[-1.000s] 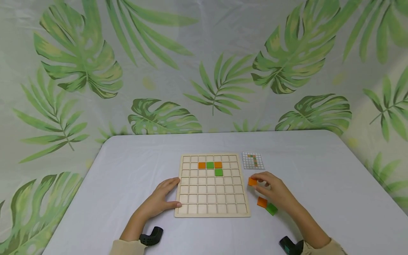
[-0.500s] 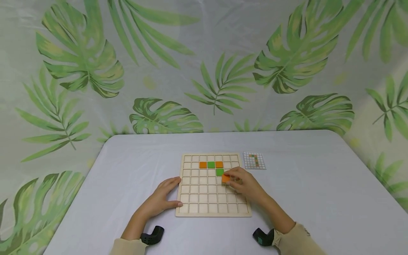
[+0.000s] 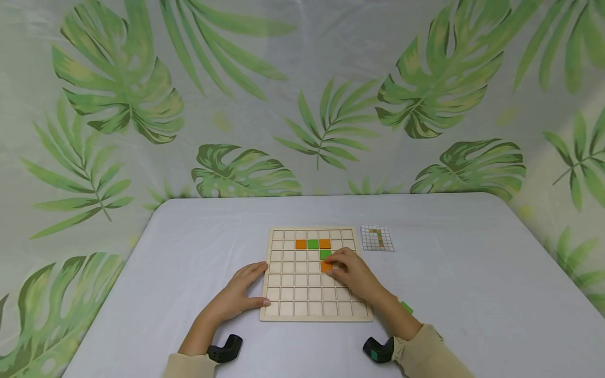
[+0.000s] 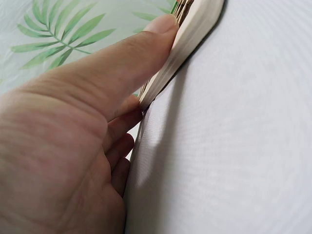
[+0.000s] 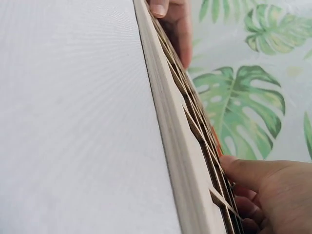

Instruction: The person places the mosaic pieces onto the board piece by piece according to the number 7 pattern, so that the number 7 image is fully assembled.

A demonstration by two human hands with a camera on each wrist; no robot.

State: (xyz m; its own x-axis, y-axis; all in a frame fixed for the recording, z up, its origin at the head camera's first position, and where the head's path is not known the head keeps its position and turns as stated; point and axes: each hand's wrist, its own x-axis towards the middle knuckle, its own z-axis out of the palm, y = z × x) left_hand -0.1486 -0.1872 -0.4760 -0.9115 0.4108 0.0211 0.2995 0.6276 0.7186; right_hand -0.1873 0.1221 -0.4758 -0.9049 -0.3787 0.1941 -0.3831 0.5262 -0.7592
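A wooden grid board (image 3: 302,294) lies on the white table. My right hand (image 3: 356,275) pinches an orange square tile (image 3: 325,267) between thumb and fingers, down at a cell just below a green tile (image 3: 325,254). Above that, a row runs orange tile (image 3: 301,244), green tile (image 3: 313,244), orange tile (image 3: 324,243). In the right wrist view the thumb touches the tile's thin orange edge (image 5: 216,139). My left hand (image 3: 238,294) rests spread along the board's left side, its thumb on the rim (image 4: 168,63) in the left wrist view.
A small printed card (image 3: 376,238) with a coloured grid pattern lies beyond the board's right corner. One loose green tile (image 3: 407,307) peeks out from behind my right forearm. A leaf-printed cloth (image 3: 326,126) hangs behind the table.
My right hand has carried the orange tile leftward from beside the board to the cell under the green one. My left hand has stayed at the board's edge.
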